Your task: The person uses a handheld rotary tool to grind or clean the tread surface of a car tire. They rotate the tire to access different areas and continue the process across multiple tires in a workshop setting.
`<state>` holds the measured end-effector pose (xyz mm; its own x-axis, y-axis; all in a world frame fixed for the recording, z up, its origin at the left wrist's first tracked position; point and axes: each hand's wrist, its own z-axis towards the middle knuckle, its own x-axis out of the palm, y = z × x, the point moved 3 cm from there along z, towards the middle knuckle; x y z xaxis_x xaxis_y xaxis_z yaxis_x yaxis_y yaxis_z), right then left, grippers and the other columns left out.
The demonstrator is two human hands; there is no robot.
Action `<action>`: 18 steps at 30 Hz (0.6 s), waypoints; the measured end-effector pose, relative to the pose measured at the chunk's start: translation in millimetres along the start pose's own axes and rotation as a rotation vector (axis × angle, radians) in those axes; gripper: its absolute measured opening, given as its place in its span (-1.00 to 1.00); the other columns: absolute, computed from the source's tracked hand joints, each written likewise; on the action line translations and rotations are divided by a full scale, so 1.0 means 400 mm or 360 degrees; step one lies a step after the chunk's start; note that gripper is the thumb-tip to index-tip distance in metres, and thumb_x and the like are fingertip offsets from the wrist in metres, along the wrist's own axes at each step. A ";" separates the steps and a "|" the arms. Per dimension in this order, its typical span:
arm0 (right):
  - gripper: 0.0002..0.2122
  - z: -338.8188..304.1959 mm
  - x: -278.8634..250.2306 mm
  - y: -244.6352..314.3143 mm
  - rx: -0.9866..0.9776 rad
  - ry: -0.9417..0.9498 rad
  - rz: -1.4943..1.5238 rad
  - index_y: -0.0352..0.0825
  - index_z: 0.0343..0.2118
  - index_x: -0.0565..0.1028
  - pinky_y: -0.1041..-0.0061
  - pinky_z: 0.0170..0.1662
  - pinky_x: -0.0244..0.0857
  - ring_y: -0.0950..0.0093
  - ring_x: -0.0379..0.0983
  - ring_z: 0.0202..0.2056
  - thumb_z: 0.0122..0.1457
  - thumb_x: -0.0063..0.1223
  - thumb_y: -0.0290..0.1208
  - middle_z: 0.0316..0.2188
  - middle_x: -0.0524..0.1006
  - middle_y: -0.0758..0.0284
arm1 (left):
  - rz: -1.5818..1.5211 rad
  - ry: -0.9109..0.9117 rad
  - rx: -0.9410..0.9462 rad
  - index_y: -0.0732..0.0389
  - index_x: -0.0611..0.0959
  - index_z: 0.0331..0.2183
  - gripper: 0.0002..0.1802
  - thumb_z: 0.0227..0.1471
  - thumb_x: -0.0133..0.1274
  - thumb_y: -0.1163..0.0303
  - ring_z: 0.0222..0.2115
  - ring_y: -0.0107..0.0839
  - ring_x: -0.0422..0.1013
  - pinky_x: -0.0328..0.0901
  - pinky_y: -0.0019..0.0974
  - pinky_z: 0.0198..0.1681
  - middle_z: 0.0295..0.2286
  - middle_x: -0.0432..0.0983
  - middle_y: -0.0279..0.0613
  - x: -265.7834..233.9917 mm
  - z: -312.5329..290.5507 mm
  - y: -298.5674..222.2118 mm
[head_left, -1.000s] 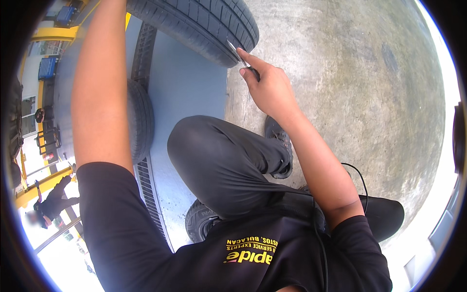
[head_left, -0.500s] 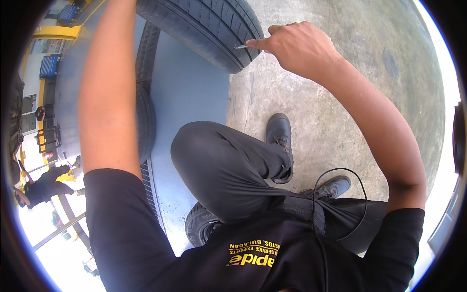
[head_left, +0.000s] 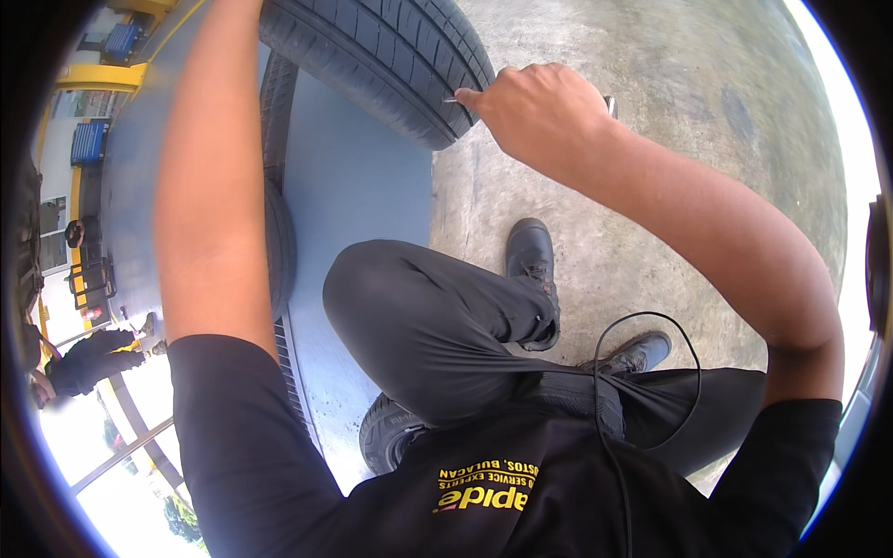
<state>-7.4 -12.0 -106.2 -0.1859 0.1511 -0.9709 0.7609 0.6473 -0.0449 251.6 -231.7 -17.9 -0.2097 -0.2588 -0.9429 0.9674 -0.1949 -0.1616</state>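
Note:
A black tyre [head_left: 391, 65] with grooved tread stands at the top, partly cut off by the picture's edge. My right hand [head_left: 544, 110] is closed round a thin metal tool [head_left: 450, 99], beside the tyre's right side. Its narrow tip lies over the tread, apparently touching it, and its other end shows past the heel of my hand; the grip hides its middle, so its exact kind cannot be made out. My left forearm [head_left: 212, 186] reaches up past the tyre's left side, and my left hand lies beyond the top edge.
A blue-grey surface [head_left: 363, 177] lies under the tyre, with a dark ribbed strip and another tyre [head_left: 279, 246] along its left. One more tyre [head_left: 386, 432] is by my knee. Concrete floor [head_left: 642, 223] spreads right. At far left are another person [head_left: 88, 363] and blue boxes [head_left: 90, 142].
My right hand has shifted left and slightly down, bringing the tool's tip further in over the tread. The tool's rear end now shows. My right elbow has swung outward.

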 end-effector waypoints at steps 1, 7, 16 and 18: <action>-0.45 -0.015 0.008 0.017 0.0124 0.0067 -0.0006 -0.04 0.34 0.36 0.34 -0.27 0.58 0.38 0.63 -0.39 0.30 -0.10 -0.61 -0.46 0.59 0.21 | 0.0024 0.0018 0.0003 0.13 0.71 -0.03 -0.44 0.13 0.05 -0.08 0.13 -0.06 0.39 0.24 -0.10 0.21 0.05 0.54 -0.01 -0.004 0.000 -0.017; -0.73 -0.058 0.175 0.005 0.0594 -0.0419 0.1282 -0.39 0.04 0.49 0.11 -0.25 0.49 0.03 0.62 -0.23 0.38 -0.08 -0.40 -0.37 0.62 -0.02 | 0.0101 -0.0102 -0.0005 0.08 0.71 -0.01 -0.40 0.11 0.01 -0.12 0.13 -0.04 0.40 0.25 -0.05 0.22 0.09 0.52 -0.04 -0.010 -0.006 -0.041; -0.74 0.071 0.282 0.112 0.1075 -0.1101 0.3502 -0.41 0.01 0.51 0.58 -0.58 0.27 0.65 0.35 -0.62 0.46 -0.13 -0.36 -0.55 0.40 0.44 | 0.0265 -0.0052 -0.0244 0.09 0.68 0.02 -0.40 0.14 -0.02 -0.13 0.11 0.02 0.41 0.27 -0.02 0.20 0.09 0.52 -0.07 -0.012 -0.038 -0.076; -0.72 0.065 0.283 0.038 0.1001 -0.1276 0.3373 -0.41 0.06 0.48 0.56 -0.50 0.33 0.63 0.37 -0.56 0.48 -0.15 -0.34 -0.51 0.41 0.43 | 0.0222 -0.0056 -0.0290 0.09 0.67 0.02 -0.40 0.14 -0.01 -0.12 0.09 0.02 0.43 0.29 -0.04 0.18 0.06 0.54 -0.06 -0.019 -0.037 -0.107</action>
<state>-1.0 -4.5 -222.7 0.8830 -0.2618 0.3897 -0.4443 -0.1982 0.8737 214.0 -207.4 -8.1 -0.0738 -0.3045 -0.9497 0.9964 0.0182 -0.0832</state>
